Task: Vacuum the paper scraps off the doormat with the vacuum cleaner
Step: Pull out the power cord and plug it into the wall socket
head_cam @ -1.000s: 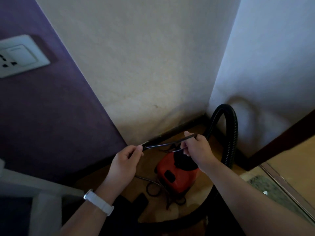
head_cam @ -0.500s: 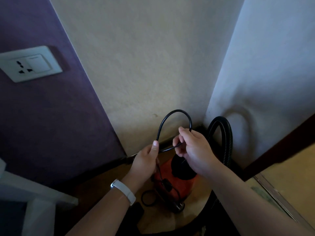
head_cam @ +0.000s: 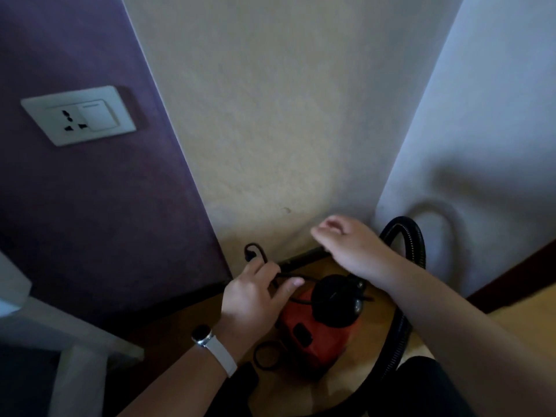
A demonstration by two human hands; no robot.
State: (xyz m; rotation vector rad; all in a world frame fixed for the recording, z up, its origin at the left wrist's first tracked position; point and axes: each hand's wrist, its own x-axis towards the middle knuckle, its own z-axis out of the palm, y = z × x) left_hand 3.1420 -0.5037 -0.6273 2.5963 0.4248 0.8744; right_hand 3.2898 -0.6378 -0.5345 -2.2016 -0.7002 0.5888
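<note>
Left hand (head_cam: 255,296) grips power cord (head_cam: 249,254), just above red vacuum cleaner (head_cam: 316,329) on floor in corner. Right hand (head_cam: 352,248) slack, holds nothing. Wall socket (head_cam: 78,115) up-left; left hand nearer. Doormat unseen.

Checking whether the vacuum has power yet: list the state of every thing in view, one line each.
Wall socket: nothing plugged in.
Power cord: looped, held up off the floor.
Left hand: grips the cord.
Right hand: blurred, holding nothing.
Vacuum cleaner: standing on the floor.
Hose: arched up beside the wall.
</note>
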